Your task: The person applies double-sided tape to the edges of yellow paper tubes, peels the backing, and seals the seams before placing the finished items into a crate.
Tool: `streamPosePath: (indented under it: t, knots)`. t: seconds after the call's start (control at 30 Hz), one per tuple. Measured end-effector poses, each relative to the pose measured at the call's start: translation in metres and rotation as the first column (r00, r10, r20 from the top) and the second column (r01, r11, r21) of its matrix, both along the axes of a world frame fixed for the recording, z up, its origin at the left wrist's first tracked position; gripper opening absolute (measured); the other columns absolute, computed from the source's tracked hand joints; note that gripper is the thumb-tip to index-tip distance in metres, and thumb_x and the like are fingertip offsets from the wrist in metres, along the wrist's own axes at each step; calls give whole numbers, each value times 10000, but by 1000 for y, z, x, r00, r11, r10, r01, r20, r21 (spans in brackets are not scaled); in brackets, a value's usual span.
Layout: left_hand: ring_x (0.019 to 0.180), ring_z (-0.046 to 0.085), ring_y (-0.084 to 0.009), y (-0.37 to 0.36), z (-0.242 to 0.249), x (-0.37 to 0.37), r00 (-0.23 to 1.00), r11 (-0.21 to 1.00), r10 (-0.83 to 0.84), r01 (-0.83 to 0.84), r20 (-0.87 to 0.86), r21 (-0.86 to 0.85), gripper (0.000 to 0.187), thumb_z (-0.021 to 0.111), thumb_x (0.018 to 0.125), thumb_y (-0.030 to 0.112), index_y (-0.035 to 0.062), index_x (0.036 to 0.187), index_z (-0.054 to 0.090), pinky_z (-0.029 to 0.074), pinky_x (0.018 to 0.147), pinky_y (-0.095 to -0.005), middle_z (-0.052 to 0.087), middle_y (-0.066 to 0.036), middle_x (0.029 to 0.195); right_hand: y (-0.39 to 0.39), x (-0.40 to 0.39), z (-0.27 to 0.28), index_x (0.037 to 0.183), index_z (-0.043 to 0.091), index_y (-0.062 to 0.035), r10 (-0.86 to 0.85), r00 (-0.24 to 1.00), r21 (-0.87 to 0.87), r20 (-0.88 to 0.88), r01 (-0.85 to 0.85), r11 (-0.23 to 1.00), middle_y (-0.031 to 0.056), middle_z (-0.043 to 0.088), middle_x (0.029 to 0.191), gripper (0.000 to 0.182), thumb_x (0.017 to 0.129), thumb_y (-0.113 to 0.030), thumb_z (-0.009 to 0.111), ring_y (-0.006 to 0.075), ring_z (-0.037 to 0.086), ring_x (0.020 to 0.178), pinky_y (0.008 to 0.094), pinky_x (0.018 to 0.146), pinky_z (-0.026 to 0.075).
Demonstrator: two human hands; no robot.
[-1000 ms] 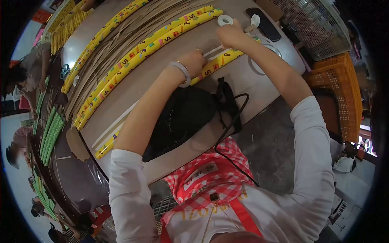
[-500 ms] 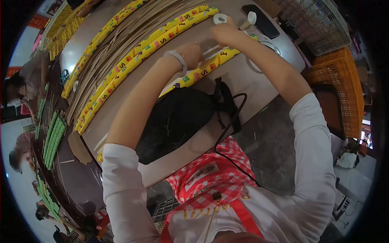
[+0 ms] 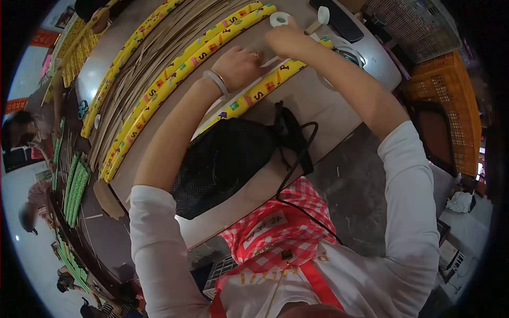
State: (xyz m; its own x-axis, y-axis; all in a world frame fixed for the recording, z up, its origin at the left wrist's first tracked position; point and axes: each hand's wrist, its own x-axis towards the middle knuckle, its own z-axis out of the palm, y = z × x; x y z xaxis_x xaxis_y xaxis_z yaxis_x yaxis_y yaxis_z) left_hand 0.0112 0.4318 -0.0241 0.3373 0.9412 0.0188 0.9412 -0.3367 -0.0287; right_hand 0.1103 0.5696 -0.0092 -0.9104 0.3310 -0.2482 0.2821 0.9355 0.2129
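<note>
A thin white strip [image 3: 271, 64] stretches between my two hands, just above a long yellow printed roll [image 3: 258, 95]. My left hand [image 3: 237, 68], with a ring and bracelets, has its fingers curled down at the strip's left end. Closed near the other end is my right hand [image 3: 284, 41]; its fingertips are hidden from view. A white tape roll [image 3: 279, 19] sits right behind the right hand. Below the yellow roll lies a black mesh bag [image 3: 228, 161] with a dark cord.
More yellow printed rolls [image 3: 183, 66] and brown strips [image 3: 151, 58] lie along the table. A second tape roll [image 3: 323, 15] and a dark phone-like object [image 3: 339, 24] are at the far right, near an orange crate [image 3: 445, 106]. Green rolls [image 3: 77, 191] and other people are at left.
Both hands have shifted slightly left, and my left hand is a little higher and flatter over the strip. The view has also moved slightly.
</note>
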Motion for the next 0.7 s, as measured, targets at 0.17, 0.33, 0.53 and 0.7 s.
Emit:
streamPosePath:
  t: [0.17, 0.33, 0.53, 0.7]
  knots:
    - [951, 514, -162, -21, -4, 4, 1000, 997, 24, -24, -2, 69, 192, 498, 809, 224, 212, 932, 645, 391, 807, -298, 560, -4, 949, -8, 7, 6, 781, 642, -89, 8, 1000, -80, 16, -7, 997, 80, 634, 758, 199, 605, -142, 718, 240, 608, 805, 462, 863, 280]
    - [997, 463, -154, -33, -16, 2, 996, 989, 7, 6, -84, 149, 207, 517, 787, 211, 225, 938, 659, 370, 810, -290, 526, 8, 933, -11, 16, -5, 699, 641, -97, 87, 984, -108, -155, -105, 989, 88, 616, 690, 103, 628, -136, 704, 254, 592, 802, 464, 867, 283]
    - [984, 472, -190, -4, 2, 8, 988, 992, 105, -112, 113, 56, 123, 571, 745, 185, 168, 828, 661, 360, 841, -336, 541, -5, 950, -8, 22, -11, 680, 638, -106, 101, 963, -90, -251, -127, 988, 67, 605, 657, 74, 639, -133, 694, 234, 588, 767, 433, 841, 285]
    - [963, 500, -211, 2, -2, 3, 966, 962, 177, -211, 189, 174, 128, 577, 727, 184, 160, 834, 644, 369, 839, -369, 578, -22, 917, -6, 22, -15, 705, 639, -114, 116, 964, -55, -239, -132, 990, 50, 612, 669, 93, 638, -144, 696, 212, 590, 747, 400, 808, 281]
